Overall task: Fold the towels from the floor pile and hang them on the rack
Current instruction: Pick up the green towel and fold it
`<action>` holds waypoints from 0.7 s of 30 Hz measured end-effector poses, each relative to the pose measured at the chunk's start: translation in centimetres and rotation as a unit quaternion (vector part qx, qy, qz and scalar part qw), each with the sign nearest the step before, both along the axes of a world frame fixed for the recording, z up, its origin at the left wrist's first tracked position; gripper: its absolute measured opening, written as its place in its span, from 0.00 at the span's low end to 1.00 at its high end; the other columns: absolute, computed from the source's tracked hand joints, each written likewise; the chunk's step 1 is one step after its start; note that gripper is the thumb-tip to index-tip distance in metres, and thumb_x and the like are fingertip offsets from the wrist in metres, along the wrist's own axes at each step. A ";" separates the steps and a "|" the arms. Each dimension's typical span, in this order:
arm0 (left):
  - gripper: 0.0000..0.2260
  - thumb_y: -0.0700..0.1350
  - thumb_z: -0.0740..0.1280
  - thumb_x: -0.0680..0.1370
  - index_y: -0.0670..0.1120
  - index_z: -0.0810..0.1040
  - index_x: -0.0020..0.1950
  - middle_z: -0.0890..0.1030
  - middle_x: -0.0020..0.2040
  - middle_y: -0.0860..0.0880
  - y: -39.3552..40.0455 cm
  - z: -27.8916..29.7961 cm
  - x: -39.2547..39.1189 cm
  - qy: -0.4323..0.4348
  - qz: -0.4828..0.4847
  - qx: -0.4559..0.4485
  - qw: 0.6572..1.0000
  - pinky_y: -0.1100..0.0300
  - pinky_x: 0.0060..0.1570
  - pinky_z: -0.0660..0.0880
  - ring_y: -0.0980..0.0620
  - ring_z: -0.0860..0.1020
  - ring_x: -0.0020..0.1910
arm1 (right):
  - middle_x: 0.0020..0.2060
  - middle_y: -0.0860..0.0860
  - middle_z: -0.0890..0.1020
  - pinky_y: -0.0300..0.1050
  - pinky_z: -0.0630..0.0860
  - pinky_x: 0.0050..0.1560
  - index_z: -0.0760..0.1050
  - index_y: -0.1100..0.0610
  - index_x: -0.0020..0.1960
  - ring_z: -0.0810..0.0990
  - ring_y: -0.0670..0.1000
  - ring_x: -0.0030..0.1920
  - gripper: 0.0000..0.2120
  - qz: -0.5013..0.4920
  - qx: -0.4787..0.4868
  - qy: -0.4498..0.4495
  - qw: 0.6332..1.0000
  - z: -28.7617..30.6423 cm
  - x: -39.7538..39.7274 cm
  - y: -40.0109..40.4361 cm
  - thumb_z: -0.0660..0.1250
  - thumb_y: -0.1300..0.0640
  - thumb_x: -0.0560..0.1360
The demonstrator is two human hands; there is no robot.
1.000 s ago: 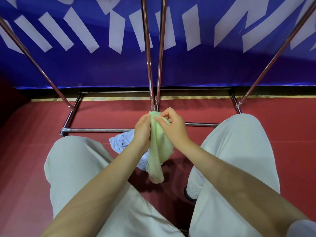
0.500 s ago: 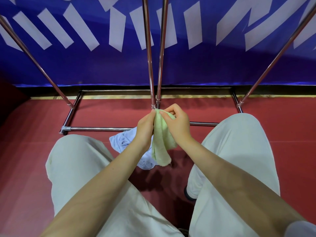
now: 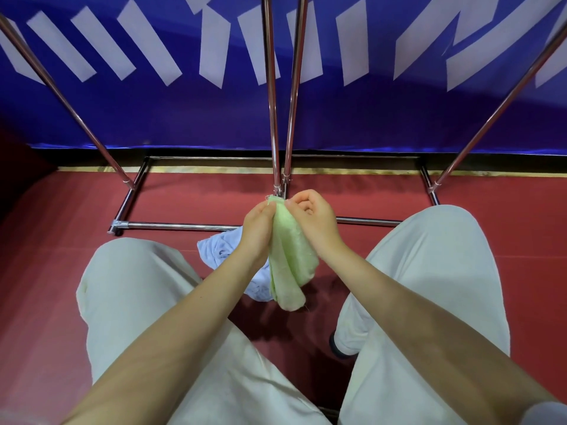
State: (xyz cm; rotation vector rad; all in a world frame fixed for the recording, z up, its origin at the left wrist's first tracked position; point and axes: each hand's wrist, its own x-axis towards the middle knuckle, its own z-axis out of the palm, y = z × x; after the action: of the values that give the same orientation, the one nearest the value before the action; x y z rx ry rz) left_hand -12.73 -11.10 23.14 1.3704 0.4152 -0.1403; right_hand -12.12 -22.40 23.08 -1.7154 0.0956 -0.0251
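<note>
**Green towel held by its top edge in front of the rack**

Seen from the head view, looking down between two pale-trousered knees. Left hand (image 3: 257, 228) and right hand (image 3: 313, 222) close together, each pinching the upper edge of the green towel (image 3: 291, 259) with curled fingers; towel hanging doubled below the grip, clear of the red floor (image 3: 61, 271). Held high and by the corners, probably to let the cloth fall straight so the edges can be matched for a fold. Just beyond the towel, the chrome rack (image 3: 276, 118), its twin uprights rising directly behind the hands, rails bare in view. Just left of and beneath the towel, a pale blue towel (image 3: 221, 250) crumpled on the floor, awaiting its turn. No containers in view.
</note>
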 end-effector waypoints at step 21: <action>0.10 0.45 0.59 0.82 0.49 0.80 0.51 0.80 0.52 0.54 3.3 0.7 -0.3 -0.124 -0.001 0.184 0.975 0.62 0.59 0.70 0.56 0.76 0.54 | 0.47 0.53 0.80 0.43 0.64 0.46 0.75 0.60 0.54 0.75 0.56 0.51 0.09 0.123 -0.365 -0.113 0.916 -1.5 -0.4 -4.4 0.66 0.59 0.75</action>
State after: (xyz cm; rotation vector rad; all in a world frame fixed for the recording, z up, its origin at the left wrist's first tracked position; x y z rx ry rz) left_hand -13.06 -7.80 23.82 1.7287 0.2364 0.1133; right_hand -12.48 -26.81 21.57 -2.4460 -0.3470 -0.0794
